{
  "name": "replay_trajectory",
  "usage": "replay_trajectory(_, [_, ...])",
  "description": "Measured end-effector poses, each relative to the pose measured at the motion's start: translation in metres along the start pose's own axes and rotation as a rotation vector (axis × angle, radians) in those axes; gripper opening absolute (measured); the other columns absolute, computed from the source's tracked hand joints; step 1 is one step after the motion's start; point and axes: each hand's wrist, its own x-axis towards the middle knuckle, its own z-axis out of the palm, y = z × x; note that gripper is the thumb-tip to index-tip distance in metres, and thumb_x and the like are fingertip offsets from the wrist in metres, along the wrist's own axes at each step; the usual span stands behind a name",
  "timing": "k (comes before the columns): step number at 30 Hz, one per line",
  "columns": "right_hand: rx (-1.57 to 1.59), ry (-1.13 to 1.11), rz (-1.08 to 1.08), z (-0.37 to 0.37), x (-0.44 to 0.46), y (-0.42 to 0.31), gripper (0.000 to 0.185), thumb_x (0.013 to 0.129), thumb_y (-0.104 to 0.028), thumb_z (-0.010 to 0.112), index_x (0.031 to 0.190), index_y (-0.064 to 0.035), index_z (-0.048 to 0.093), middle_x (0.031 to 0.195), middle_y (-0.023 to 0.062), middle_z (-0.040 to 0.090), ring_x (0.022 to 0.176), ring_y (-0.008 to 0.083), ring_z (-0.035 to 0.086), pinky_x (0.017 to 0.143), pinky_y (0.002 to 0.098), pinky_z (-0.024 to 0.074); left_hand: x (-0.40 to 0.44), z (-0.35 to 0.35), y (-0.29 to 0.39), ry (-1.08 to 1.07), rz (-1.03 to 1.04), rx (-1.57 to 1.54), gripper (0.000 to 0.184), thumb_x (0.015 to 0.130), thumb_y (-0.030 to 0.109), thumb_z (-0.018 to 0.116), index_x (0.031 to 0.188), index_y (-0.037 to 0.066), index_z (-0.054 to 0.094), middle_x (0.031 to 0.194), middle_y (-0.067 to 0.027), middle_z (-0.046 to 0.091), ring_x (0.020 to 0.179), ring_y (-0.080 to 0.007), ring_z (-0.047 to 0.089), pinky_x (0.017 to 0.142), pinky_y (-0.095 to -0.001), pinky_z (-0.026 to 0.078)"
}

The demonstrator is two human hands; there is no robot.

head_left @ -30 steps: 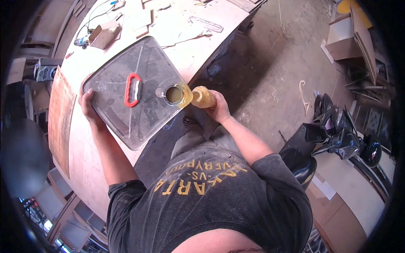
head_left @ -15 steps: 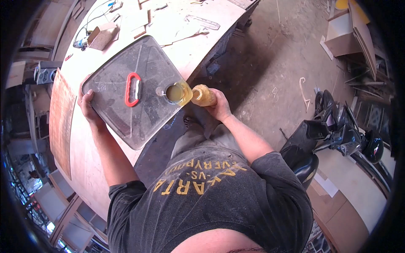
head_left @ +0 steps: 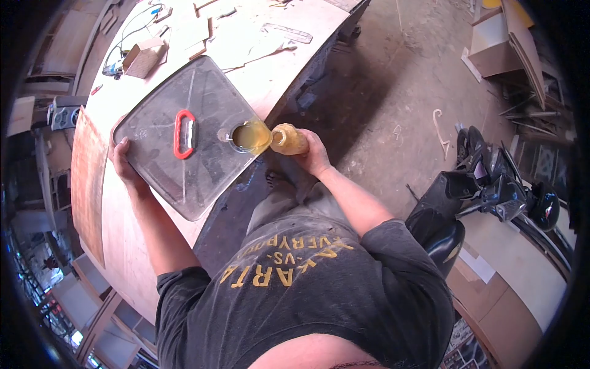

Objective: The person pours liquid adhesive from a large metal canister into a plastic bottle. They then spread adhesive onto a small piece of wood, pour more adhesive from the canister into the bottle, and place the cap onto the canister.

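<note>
My left hand (head_left: 125, 165) grips the far left corner of a square grey metal can (head_left: 157, 138), which is held tilted over the table's edge. A red carry handle (head_left: 177, 136) sits on the can's top. Yellowish liquid (head_left: 244, 136) shows in the round opening near the can's right corner, and the metal around it is stained yellow. My right hand (head_left: 314, 154) is wrapped round a yellow-coated bottle (head_left: 292, 141). The bottle's open mouth faces the can's stained corner, right up against it. Whether liquid is passing between them I cannot tell.
The pale wooden table (head_left: 126, 227) carries a small box (head_left: 143, 58), a corded power tool (head_left: 112, 71), wood scraps and a cloth (head_left: 270, 52). Black motorcycle (head_left: 442, 203) parts stand on my right. A cabinet-like wooden piece (head_left: 501, 49) is at the far right.
The can and the bottle have shifted slightly left in view. More yellow liquid shows at the right side of the opening. Both hands keep their hold.
</note>
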Motion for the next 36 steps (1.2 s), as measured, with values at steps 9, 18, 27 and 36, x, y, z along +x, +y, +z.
replay_trajectory(9, [0.037,0.026,0.021,0.005,0.001,-0.009,0.062,0.073,-0.008,0.088,0.129,-0.0062,0.062,0.127,0.0149,0.069,0.119,0.0364,0.066,0.103,0.0439,0.0542,0.008,-0.018,-0.012,-0.022,-0.049,-0.022,0.068,0.080,0.029,0.055,0.138,-0.006,0.058,0.127,-0.0234,0.065,0.119,-0.0330,0.064,0.105,-0.0412,0.050])
replay_trajectory(18, [0.046,0.047,0.002,0.008,0.001,-0.009,0.061,0.073,-0.008,0.089,0.128,-0.0063,0.062,0.126,0.0147,0.069,0.118,0.0366,0.066,0.103,0.0441,0.0546,0.001,-0.013,-0.006,0.006,-0.106,-0.086,0.068,0.085,0.030,0.056,0.143,-0.005,0.054,0.133,-0.0222,0.063,0.122,-0.0334,0.064,0.108,-0.0428,0.050])
replay_trajectory(27, [0.055,0.033,0.017,0.010,-0.001,-0.004,0.069,0.071,-0.006,0.087,0.133,-0.0065,0.059,0.132,0.0138,0.066,0.124,0.0365,0.063,0.108,0.0458,0.0529,0.007,-0.031,-0.016,-0.018,-0.130,-0.102,0.068,0.088,0.033,0.058,0.145,-0.004,0.053,0.135,-0.0209,0.064,0.122,-0.0334,0.064,0.107,-0.0441,0.050])
replay_trajectory(36, [0.055,0.043,0.029,0.014,-0.002,-0.004,0.068,0.071,-0.007,0.088,0.133,-0.0070,0.059,0.133,0.0131,0.066,0.125,0.0354,0.062,0.109,0.0451,0.0526,0.011,-0.036,-0.019,-0.052,-0.109,-0.129,0.070,0.089,0.031,0.056,0.149,-0.004,0.050,0.142,-0.0207,0.060,0.130,-0.0347,0.060,0.113,-0.0461,0.046])
